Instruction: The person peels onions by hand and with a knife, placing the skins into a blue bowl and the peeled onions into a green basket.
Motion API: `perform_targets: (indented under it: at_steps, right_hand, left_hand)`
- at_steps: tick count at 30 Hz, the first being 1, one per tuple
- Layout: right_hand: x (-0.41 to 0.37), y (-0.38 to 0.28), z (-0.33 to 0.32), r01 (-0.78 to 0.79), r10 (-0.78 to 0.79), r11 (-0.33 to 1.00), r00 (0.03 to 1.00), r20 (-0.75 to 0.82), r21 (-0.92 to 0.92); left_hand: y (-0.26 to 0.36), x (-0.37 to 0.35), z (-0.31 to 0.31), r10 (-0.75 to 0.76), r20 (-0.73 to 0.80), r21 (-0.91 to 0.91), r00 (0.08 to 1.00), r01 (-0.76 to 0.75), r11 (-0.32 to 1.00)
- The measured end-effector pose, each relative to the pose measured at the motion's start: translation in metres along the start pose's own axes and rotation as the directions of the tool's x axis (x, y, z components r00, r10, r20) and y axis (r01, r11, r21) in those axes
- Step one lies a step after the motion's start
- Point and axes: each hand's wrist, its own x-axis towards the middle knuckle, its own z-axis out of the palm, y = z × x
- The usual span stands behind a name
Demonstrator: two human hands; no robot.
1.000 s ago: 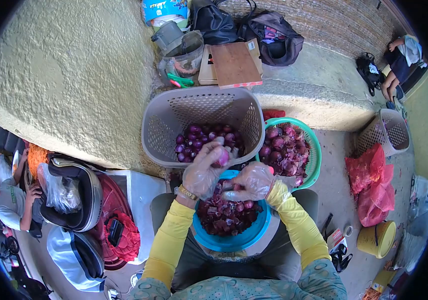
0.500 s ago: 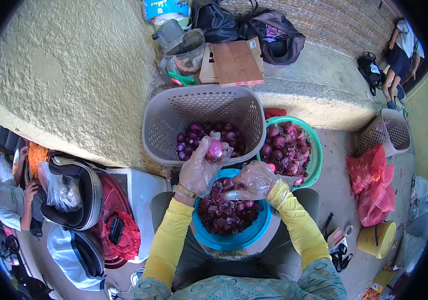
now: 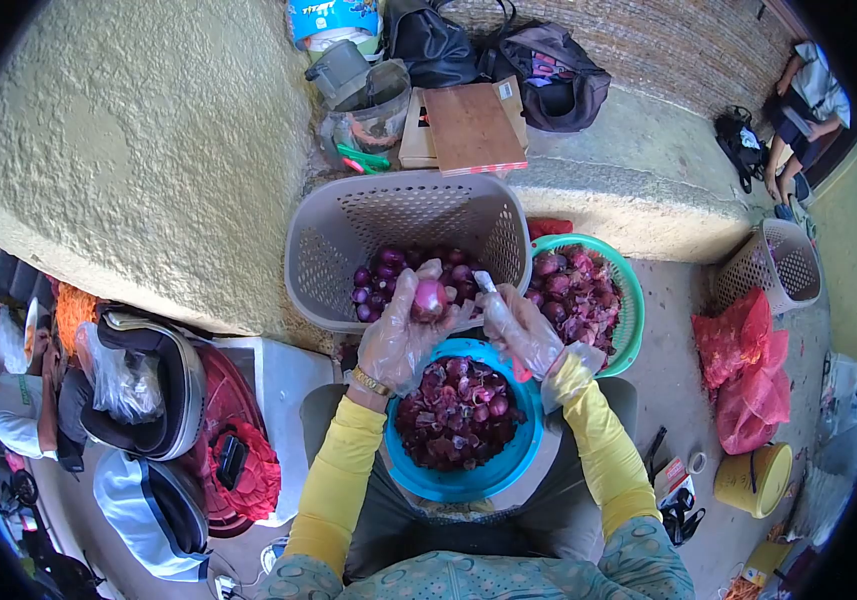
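My left hand [image 3: 400, 335], in a clear plastic glove, is closed around a purple onion [image 3: 429, 300] over the near rim of the grey basket. My gloved right hand [image 3: 523, 332] is closed just to the right of it, apart from the onion. A small red-ended tool [image 3: 520, 370] shows below its fingers; the rest is mostly hidden in the grip. Below both hands, a blue basin [image 3: 533, 440] between my knees holds loose onion skins [image 3: 448, 420] and some purple pieces.
The grey basket [image 3: 318, 230] ahead holds peeled onions. At its right, a green basket [image 3: 633, 310] holds unpeeled ones and skins. Red mesh bags [image 3: 748, 370] and a yellow bucket [image 3: 763, 480] stand right. A white box [image 3: 283, 400] is left. Two people are at the edges.
My right hand has risen from over the blue basin and turned upward, beside the left hand. The onion in my left hand has turned slightly. The person at far right has shifted.
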Motion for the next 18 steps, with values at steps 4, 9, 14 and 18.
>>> perform_targets:
  at_steps: [4, 9, 14, 18]
  right_hand:
    - [-0.004, 0.002, 0.003, -0.118, 0.062, 0.923, 0.985, 0.161, 0.367]
    - [-0.007, -0.015, 0.004, -0.114, -0.007, 0.735, 0.984, 0.176, 0.668]
    - [0.002, 0.012, -0.007, -0.217, 0.098, 0.805, 0.967, 0.237, 0.552]
    - [0.006, 0.008, -0.002, -0.089, -0.033, 0.657, 0.989, 0.147, 0.749]
  left_hand:
    - [0.005, 0.007, -0.024, -0.11, 0.074, 0.009, 0.991, 0.11, 0.994]
    - [-0.001, 0.011, -0.012, -0.089, -0.086, -0.327, 0.992, 0.057, 0.943]
    - [-0.003, 0.012, -0.008, 0.017, 0.013, -0.283, 1.0, -0.013, 0.959]
    - [-0.007, 0.016, -0.011, 0.09, -0.012, -0.237, 0.996, -0.091, 0.967]
